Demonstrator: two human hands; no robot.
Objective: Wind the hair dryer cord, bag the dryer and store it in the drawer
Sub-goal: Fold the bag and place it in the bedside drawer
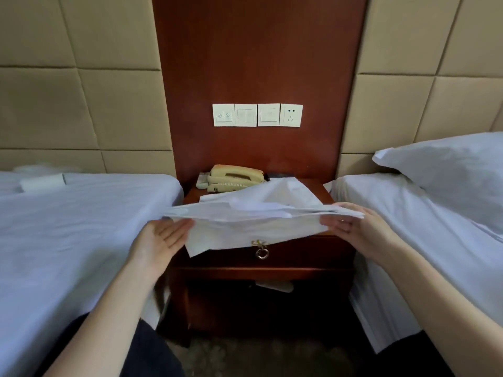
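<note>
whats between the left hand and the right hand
The white bag spans the gap from left hand to right hand, draped over the nightstand front; head view.

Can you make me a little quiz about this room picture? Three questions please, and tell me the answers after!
1. True or false: the drawer below the white bag is pulled open.
2. What sits on the nightstand behind the white bag? A) a lamp B) a telephone C) a clock
3. Fill in: the pillow lies on the ___ bed.
Key: 1 false; 2 B; 3 right.
</note>
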